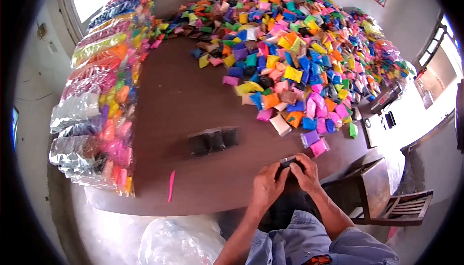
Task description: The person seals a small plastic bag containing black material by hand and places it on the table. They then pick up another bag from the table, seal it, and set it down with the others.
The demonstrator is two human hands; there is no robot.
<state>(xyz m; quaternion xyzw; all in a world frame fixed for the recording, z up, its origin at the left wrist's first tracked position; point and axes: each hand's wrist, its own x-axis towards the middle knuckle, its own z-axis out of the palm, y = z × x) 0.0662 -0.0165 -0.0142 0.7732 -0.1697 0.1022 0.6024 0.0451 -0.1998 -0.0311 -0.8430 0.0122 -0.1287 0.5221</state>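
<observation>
Close to the table's front edge, my left hand [268,185] and my right hand [306,173] meet around a small black packet [288,161]. The fingers of both are closed on it and cover much of it. To the left of my hands, a joined row of black packets [213,141] lies flat on the brown table [164,120]. A thin bright pink strip [171,186] rests farther left. Just beyond my hands are a pink packet [319,147] and a purple packet [310,139].
A large heap of coloured packets [290,62] covers the back and right of the table. Clear bags of sorted packets [92,105] line the left side. A wooden chair [403,207] stands at right, and a clear plastic bag [179,243] is below the front edge.
</observation>
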